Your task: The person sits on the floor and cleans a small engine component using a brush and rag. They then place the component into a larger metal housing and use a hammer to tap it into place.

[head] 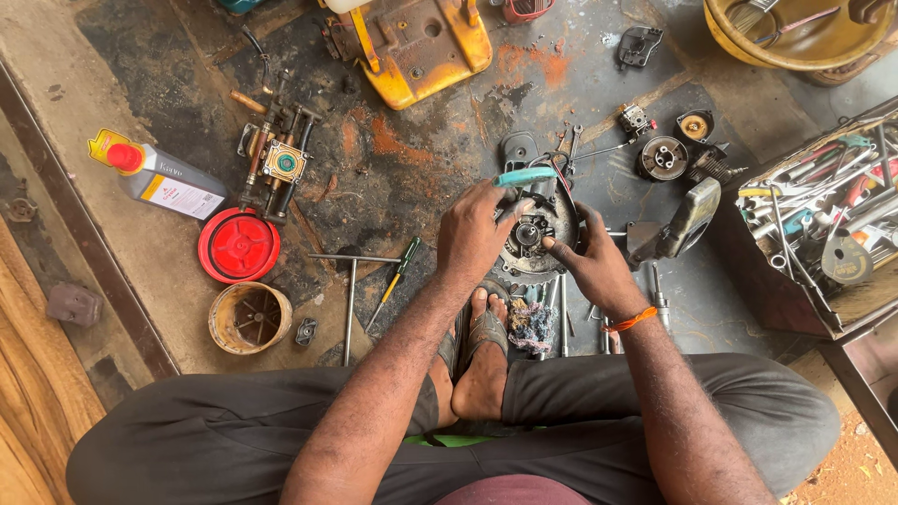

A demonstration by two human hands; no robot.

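The person sits on the stained concrete floor with legs crossed, and works on a round metal engine part that lies on the floor just beyond the sandalled foot. It looks like a flywheel housing, dark in the middle and with a toothed edge on the near side.

The left hand is on the left side of this part. Its fingers are closed around a tool with a teal handle, and the tip of the tool seems to go down into the middle of the part, though the contact itself is hidden. The right hand is on the right side. Its fingers are bent narrow and the fingertips touch the rim, as if to steady it; it does not seem to hold anything loose.

The part is probably heavy and stiff, made of cast metal, and likely greasy, so it may slip. The rim appears the best place to take hold, not the thin wires near the far edge.

To the left lie a green screwdriver, a T-shaped wrench, a red round cap and a grey oil bottle. A yellow machine body stands far from the person, and a box of tools is at the right.
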